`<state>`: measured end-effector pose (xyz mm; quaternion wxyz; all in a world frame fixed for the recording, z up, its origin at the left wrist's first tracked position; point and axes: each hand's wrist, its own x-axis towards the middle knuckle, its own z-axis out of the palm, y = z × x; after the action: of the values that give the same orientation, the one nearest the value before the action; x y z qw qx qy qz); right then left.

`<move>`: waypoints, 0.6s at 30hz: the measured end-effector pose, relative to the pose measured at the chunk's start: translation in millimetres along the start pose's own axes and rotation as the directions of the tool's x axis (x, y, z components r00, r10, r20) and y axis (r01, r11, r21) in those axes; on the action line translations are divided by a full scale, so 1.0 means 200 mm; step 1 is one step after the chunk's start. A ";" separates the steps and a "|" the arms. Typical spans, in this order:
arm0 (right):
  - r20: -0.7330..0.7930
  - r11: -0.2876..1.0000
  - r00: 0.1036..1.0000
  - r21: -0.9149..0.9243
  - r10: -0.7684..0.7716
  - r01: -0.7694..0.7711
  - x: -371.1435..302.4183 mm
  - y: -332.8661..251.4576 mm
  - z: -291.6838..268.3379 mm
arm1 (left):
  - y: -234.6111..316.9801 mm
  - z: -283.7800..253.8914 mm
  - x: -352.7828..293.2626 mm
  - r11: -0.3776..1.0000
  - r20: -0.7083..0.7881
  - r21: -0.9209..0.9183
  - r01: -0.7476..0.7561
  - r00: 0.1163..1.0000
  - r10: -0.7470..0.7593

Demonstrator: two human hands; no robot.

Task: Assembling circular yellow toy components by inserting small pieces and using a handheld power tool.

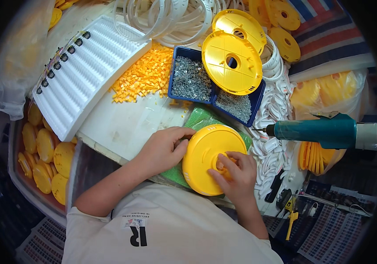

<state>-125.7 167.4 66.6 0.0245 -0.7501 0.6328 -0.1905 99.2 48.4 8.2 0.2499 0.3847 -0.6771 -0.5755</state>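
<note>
A round yellow plastic housing [211, 143], with a pale rim and a hub in its middle, lies on a green mat [177, 174] close to my body. My left hand [164, 147] holds its left edge, the fingers on the far side and the thumb nearer. Over the hub, my right hand [240, 174] has thumb and fingers bent together. What they pinch there is small and mostly hidden by the fingers.
A teal electric screwdriver [314, 131] points in from the right. Beyond the housing stand blue bins [191, 79] of small metal parts, with yellow discs [232, 66] on top. Orange plastic pieces [140, 72], white curved parts [267, 149] and a white ridged tray [83, 70] surround them. A crate [72, 176] holds yellow housings.
</note>
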 end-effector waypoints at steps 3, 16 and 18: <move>-0.025 0.999 1.000 0.035 -0.001 0.002 -0.02 0.03 0.03 | 0.01 0.01 0.00 0.999 -0.005 -0.022 0.025 1.000 -0.025; -0.047 0.998 0.997 0.010 -0.053 0.054 0.00 0.05 -0.01 | -0.01 0.05 0.01 0.990 -0.059 0.110 -0.084 0.994 0.091; -0.014 0.997 0.998 -0.042 -0.063 0.063 0.01 0.03 -0.02 | -0.01 0.05 0.01 0.992 -0.057 0.099 -0.074 0.995 0.080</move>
<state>-133.2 165.6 69.8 -0.0019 -0.7685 0.6128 -0.1840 91.1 53.3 4.3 0.2734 0.3873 -0.7105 -0.5200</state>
